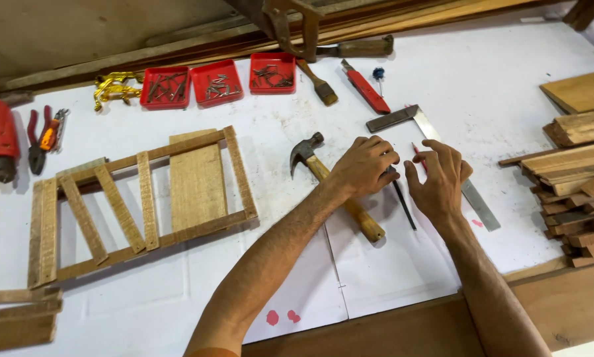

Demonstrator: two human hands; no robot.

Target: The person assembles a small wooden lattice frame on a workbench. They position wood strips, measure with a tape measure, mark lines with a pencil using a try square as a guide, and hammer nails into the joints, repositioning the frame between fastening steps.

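Resting mid-frame on white tabletop [145, 304]: left hand [365, 165], fingers curled over dark thin tool [402, 201], knuckles above hammer [333, 185] handle. Right hand [440, 178] just beside, fingers pinching red pencil [417, 153], palm over try square [435, 158] blade. Left of centre: wooden frame [138, 198]. Right edge: wood stack [574, 178]. Farther, upper centre: three red trays [217, 82] with nails, brush [318, 82], red knife [366, 89].

matt wooden-handled hammer [336, 188] with dull metal head, smooth steel square [442, 158], rough wooden frame [141, 201], glossy red plastic trays [217, 82].
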